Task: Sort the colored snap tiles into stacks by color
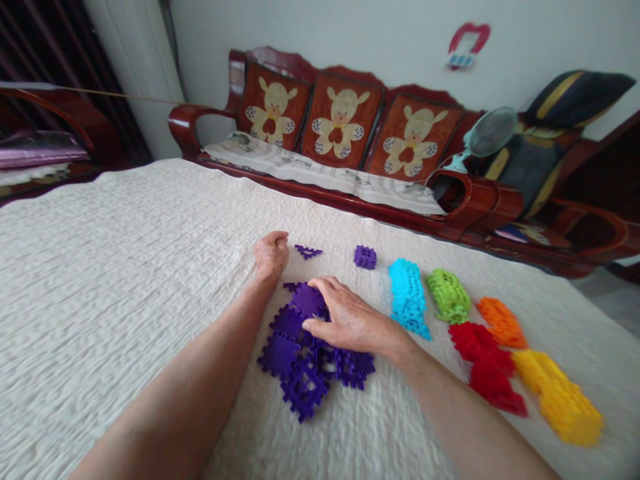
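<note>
A loose pile of purple interlocking plastic tiles with notched edges lies on the white quilted cover in front of me. Over its far right side, my right hand has thumb and fingers around the edge of a solid purple square tile. My left hand is closed beyond the pile, its fingers curled inward; whatever they may hold is hidden. Just right of that hand lies a purple triangular tile. Farther right stands a small purple stack of tiles, apart from both hands.
To the right lie tile stacks in light blue, green, orange, red and yellow. Beyond the covered surface stands a wooden sofa with bear cushions, and a small fan at its right end.
</note>
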### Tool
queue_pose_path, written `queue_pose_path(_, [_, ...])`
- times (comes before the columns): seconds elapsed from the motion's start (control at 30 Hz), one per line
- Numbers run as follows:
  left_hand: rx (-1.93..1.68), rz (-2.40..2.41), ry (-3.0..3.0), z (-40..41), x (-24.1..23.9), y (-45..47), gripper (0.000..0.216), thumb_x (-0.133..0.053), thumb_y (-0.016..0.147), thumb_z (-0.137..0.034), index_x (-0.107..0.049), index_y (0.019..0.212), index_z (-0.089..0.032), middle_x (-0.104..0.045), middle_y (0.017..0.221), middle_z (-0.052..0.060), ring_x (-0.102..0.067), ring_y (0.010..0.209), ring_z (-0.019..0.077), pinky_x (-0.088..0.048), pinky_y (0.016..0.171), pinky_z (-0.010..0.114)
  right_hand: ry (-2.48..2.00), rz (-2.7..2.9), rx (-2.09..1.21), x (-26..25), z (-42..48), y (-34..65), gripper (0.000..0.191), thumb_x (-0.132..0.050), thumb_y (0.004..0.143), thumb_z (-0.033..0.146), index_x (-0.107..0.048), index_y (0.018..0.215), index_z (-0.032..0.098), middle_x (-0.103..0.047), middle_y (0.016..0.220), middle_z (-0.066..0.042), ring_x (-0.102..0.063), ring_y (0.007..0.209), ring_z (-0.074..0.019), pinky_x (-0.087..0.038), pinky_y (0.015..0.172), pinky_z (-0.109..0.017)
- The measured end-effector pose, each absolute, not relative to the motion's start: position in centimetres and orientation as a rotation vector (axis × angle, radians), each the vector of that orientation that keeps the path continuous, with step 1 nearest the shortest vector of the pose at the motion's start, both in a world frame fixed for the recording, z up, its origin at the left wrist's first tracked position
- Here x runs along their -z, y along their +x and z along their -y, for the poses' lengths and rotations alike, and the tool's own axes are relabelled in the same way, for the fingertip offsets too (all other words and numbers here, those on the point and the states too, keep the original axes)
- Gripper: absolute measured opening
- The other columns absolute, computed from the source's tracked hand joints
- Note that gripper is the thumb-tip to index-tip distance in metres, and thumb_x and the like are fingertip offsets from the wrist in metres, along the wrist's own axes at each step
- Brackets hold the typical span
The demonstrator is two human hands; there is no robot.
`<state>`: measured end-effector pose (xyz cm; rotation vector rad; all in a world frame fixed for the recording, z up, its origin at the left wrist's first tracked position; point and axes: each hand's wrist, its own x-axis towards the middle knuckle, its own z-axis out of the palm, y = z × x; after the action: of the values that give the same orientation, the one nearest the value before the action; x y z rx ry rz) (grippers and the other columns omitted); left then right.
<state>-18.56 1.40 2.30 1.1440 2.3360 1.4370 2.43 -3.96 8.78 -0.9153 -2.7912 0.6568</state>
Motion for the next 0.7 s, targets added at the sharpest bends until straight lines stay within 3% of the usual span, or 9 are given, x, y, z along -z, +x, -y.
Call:
queue_pose_path(0.13, [-1.410,-2.356,1.141,-1.3,-2.5,-18.5,0.033,-0.046,0.084,-0.019,-0.074,0.101,-0.024,-0.075,0.100,0.001,-0.067,0.099,0.0171,-0.047,0.094,0.026,-0.921,2.656,-0.656,-9.6,1.9,2.8,0.060,-0.065,0.078,0.043,-0.046,0.131,0.022,-0.052,0.133,-0.012,-0.051,0.122,-0.0261,-0.041,0.105,-0.043])
queue_pose_path(0.33, [-1.379,-2.379,1.133,-1.2,-2.6,-18.5,0.031,-0.048,0.084,-0.020,-0.074,0.100,-0.025,-0.075,0.100,0.000,-0.067,0.100,0.0171,-0.047,0.095,0.025,-1.105,2.521,-0.464,-7.6,-1.5,2.6,0.063,-0.060,0.076,0.023,-0.043,0.136,0.017,-0.052,0.133,-0.014,-0.049,0.124,-0.0247,-0.038,0.107,-0.041])
queue_pose_path(0.7, [-1.394,-2.363,1.129,-1.3,-2.5,-18.5,0.031,-0.048,0.084,-0.020,-0.074,0.100,-0.024,-0.075,0.100,0.000,-0.067,0.099,0.0180,-0.047,0.095,0.026,-1.166,2.640,-0.431,-5.6,-2.9,2.5,0.063,-0.055,0.076,0.015,-0.041,0.137,0.011,-0.050,0.136,-0.017,-0.046,0.127,-0.0244,-0.037,0.108,-0.038])
